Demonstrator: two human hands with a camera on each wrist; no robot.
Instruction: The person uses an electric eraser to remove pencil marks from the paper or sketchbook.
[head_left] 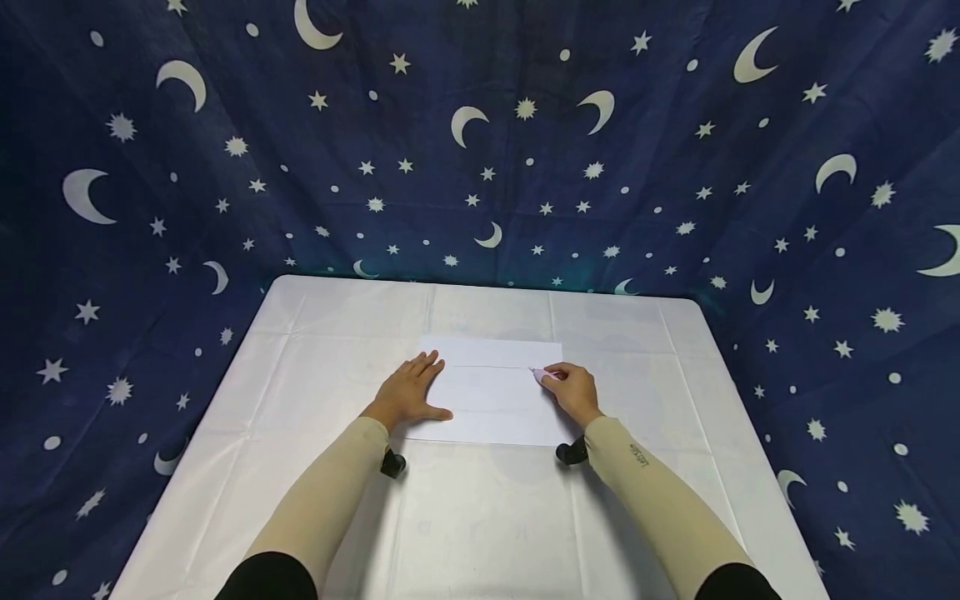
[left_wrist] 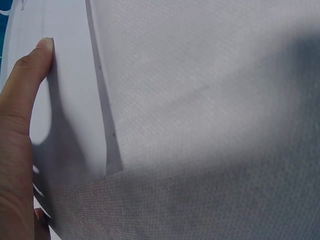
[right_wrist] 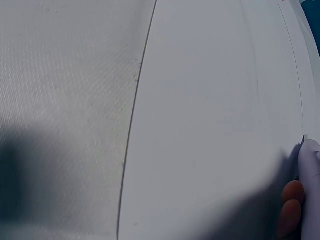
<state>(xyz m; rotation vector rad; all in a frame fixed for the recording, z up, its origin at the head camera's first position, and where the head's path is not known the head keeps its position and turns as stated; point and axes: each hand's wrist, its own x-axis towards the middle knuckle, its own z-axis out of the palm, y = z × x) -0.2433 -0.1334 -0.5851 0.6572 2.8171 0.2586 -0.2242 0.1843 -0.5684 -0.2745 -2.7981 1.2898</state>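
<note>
On the left of a paper sheet [head_left: 495,427] on the white table [head_left: 480,500], the left hand [head_left: 408,392] rests, fingers spread; at the right end of a thin line [head_left: 487,367], the right hand [head_left: 574,392] pinches a lilac tool [head_left: 539,376]. Even pressure and a steady sheet would help.

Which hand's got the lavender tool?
The right hand grips the lavender tool. The left hand holds none; it lies spread at the left edge of the white paper.

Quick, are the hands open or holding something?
Left hand: open, resting on the white paper.
Right hand: closed, holding a lilac pen-like tool.
</note>
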